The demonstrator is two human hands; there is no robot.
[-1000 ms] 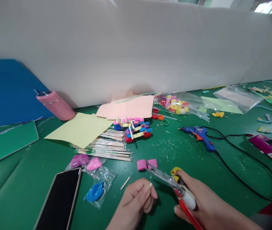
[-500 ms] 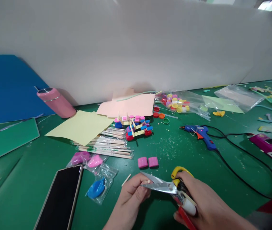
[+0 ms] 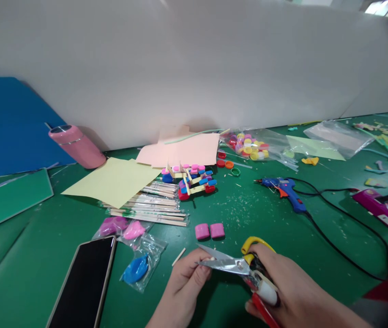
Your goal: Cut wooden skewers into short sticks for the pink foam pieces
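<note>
My right hand [image 3: 289, 282] is wrapped round the yellow, white and red handles of a pair of scissors [image 3: 230, 264], whose blades point left and stand slightly apart. At the blade tips, my left hand [image 3: 187, 278] pinches a small pale piece, mostly hidden by fingers and blades. Two pink clay blocks [image 3: 210, 231] lie side by side just beyond the blades. A short wooden stick [image 3: 179, 257] rests on the green table left of them. Farther back stands a small model [image 3: 194, 180] of pale sticks with pink, blue and red parts.
Bagged sticks [image 3: 149, 205], yellow paper [image 3: 115, 180], bagged clay [image 3: 135, 269] and a phone [image 3: 83, 282] lie left. A pink bottle [image 3: 78, 146] leans by the white wall. On the right are a blue glue gun [image 3: 284, 189], its cable and a purple power strip [image 3: 381, 207].
The whole view has shifted slightly, so things appear a little farther left. The scissor blades look slightly closer together, and the pale piece shows less between them.
</note>
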